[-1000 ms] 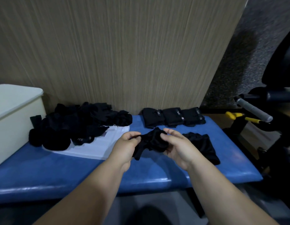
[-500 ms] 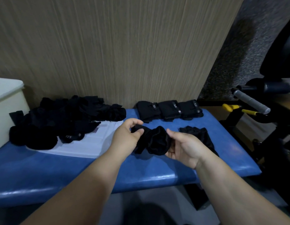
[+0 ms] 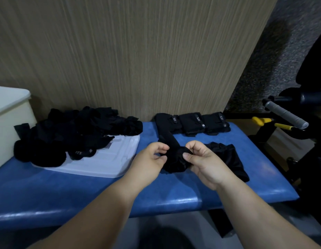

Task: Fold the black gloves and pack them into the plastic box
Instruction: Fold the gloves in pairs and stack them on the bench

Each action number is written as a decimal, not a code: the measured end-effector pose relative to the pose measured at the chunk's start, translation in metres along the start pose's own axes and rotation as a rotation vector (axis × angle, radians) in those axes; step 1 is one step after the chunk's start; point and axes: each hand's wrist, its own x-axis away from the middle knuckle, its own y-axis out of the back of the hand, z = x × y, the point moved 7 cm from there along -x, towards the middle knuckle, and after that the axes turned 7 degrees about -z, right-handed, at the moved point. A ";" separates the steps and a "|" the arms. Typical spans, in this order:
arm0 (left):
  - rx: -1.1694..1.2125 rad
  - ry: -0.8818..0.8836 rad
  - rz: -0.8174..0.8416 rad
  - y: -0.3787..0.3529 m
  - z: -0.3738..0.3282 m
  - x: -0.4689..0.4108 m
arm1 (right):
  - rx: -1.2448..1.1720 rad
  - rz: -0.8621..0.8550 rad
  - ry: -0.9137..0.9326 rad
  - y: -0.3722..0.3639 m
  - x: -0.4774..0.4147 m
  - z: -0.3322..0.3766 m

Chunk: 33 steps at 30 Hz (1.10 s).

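A wood-grain wall panel [image 3: 138,60] fills most of the view, standing straight behind a blue padded surface [image 3: 201,194] that runs from side to side with a glossy front edge. To the right of the panel is speckled grey carpet [image 3: 267,56], dim and blurred. At the far left a cream plastic box [image 3: 10,126] sits on the surface, cut off by the edge of view. At the right end stands a dark metal frame [image 3: 303,144] with a grey-wrapped handle [image 3: 286,116] sticking out and yellow grips [image 3: 262,120] below it. A white tray [image 3: 113,164] lies flat on the surface near the box, and a loose pile of black gloves [image 3: 66,133] sprawls over its back half and beyond its left edge. Against the panel, three folded gloves [image 3: 192,123] sit in a row, touching one another. Nearer, a loose glove [image 3: 231,162] lies crumpled on the blue padding. In front of me the person holds one black glove [image 3: 174,160] just above the surface, its far end reaching towards the folded row. The left hand [image 3: 149,159] pinches its left edge with curled fingers, and the right hand [image 3: 204,160] pinches the bunched end between thumb and fingers.
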 end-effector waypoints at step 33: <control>-0.114 -0.033 -0.146 -0.005 -0.009 -0.001 | 0.579 -0.395 0.250 0.017 0.001 0.005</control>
